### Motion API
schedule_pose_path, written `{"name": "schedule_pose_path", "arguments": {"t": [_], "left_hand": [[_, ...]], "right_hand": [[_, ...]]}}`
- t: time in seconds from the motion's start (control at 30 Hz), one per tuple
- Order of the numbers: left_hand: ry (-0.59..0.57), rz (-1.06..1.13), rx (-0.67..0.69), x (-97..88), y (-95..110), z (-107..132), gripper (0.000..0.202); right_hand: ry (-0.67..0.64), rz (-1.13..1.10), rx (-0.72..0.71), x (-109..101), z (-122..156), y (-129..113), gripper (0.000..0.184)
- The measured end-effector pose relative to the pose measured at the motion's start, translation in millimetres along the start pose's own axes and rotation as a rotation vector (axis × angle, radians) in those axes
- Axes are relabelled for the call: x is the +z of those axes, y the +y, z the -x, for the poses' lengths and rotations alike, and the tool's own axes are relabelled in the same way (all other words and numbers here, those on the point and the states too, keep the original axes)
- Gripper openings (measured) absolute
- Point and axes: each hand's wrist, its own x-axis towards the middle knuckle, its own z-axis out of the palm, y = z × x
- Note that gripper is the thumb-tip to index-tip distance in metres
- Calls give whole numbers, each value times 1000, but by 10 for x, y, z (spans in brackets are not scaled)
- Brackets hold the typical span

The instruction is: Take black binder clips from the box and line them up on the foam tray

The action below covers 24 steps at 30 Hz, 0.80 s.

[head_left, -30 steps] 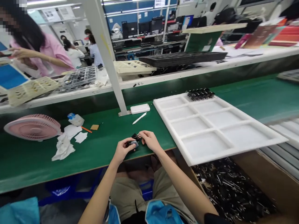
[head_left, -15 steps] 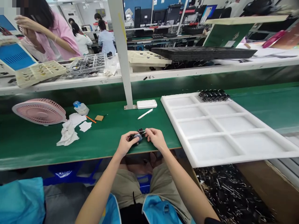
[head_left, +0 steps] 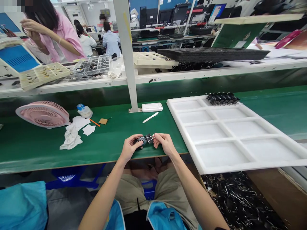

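Just above the front edge of the green table, my left hand (head_left: pixel 130 147) is closed around a small dark device (head_left: pixel 143 140) with a rounded blue-grey face. My thumb lies on that face, and the fingers hide much of its left part. At the device's right end is a black binder clip (head_left: pixel 150 138). My right hand (head_left: pixel 164 142) pinches the clip's silver wire handles. Whether the clip's jaws grip the device or only sit against it, I cannot tell.
Right of my hands lies a white foam tray (head_left: pixel 184 137) with compartments; a row of binder clips (head_left: pixel 223 98) rests at its back. Below is a box of loose binder clips (head_left: pixel 240 198). A pen (head_left: pixel 150 117), white case (head_left: pixel 152 107), pink fan (head_left: pixel 43 115) and tissue (head_left: pixel 71 137) lie around.
My right hand and the binder clip have shifted slightly right, and the clip now sits at the device's right end instead of above it. More of the device shows.
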Motion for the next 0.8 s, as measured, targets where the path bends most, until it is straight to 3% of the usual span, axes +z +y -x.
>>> {"name": "schedule_pose_path", "arguments": {"t": [0.27,0.5,0.67,0.8], "left_hand": [[-42,-71,-47,11,41,8,38],[-35,-81,-41,2,64,26,39],[-125,-115,-52,-15,84,30,47],[-63,40,12,7,119,-18,54]], "right_hand": [[-44,95,-17,32,44,-54,57],[16,76,-64,82,-2,-19,46],[-89,256,83,71,234,-300,34],[-22,265,115,-240,426,-647,33]]}}
